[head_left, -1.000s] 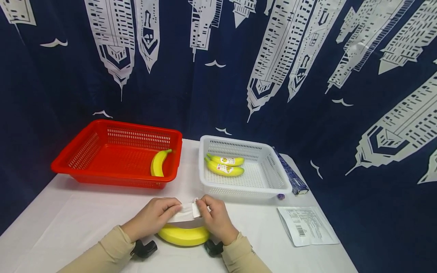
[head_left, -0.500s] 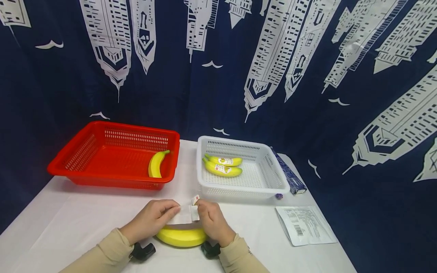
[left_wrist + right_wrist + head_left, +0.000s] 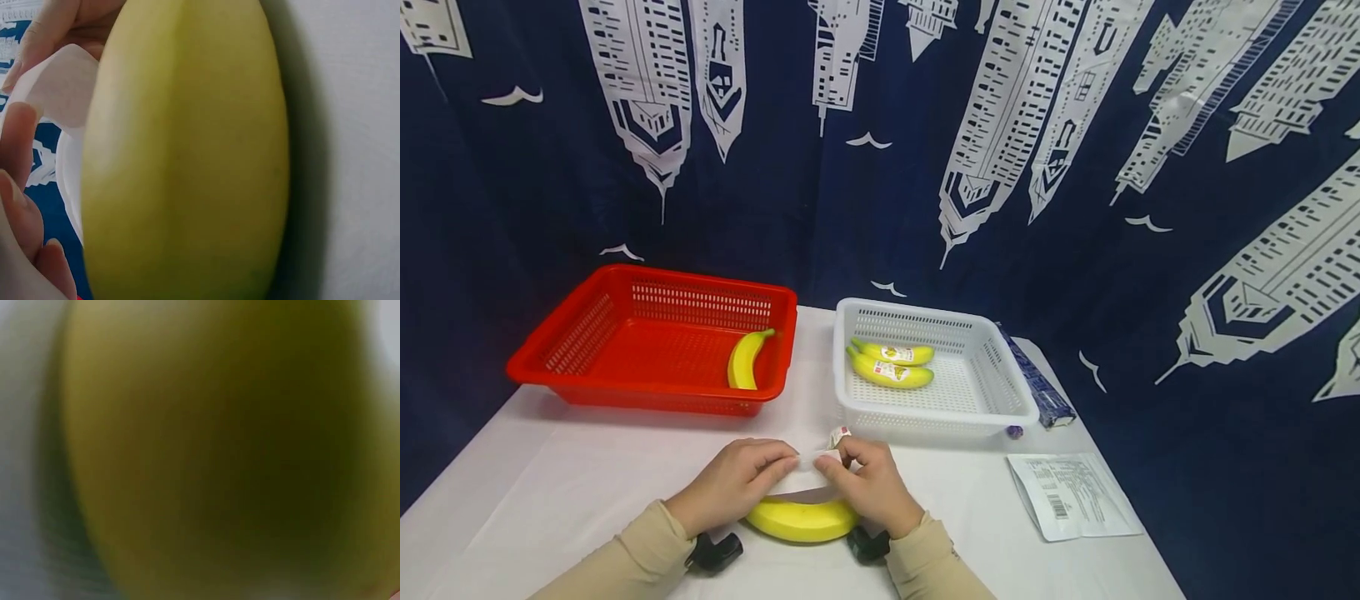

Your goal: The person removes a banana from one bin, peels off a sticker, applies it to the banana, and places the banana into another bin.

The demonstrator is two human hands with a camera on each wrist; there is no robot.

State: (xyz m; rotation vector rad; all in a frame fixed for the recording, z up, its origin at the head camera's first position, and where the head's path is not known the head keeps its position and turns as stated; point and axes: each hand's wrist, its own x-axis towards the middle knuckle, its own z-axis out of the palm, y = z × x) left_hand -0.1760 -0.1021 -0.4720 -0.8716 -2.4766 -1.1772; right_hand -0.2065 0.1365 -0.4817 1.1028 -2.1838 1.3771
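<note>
A strip of white paper (image 3: 801,479) is stretched between the two hands in the head view. The left hand (image 3: 733,483) pinches its left end between thumb and fingers. At its right end the right hand (image 3: 872,483) pinches it, and a small printed label piece (image 3: 839,435) sticks up by those fingers. Just below the paper, a yellow banana (image 3: 801,521) lies on the table. The same banana (image 3: 187,150) fills the left wrist view, with the paper (image 3: 65,87) and fingertips at its left. In the right wrist view the banana (image 3: 187,450) is blurred and no grip shows.
A red basket (image 3: 655,398) with one banana (image 3: 746,360) stands at the back left. Right of it, a white basket (image 3: 940,419) holds two labelled bananas (image 3: 891,372). A dark blue box (image 3: 1040,385) lies beside it, and a white printed pouch (image 3: 1071,497) rests at the right.
The right hand's fingers have shifted on the paper's end, its thumb now further left over it. The label piece has turned upward beside those fingers. The left hand has hardly moved.
</note>
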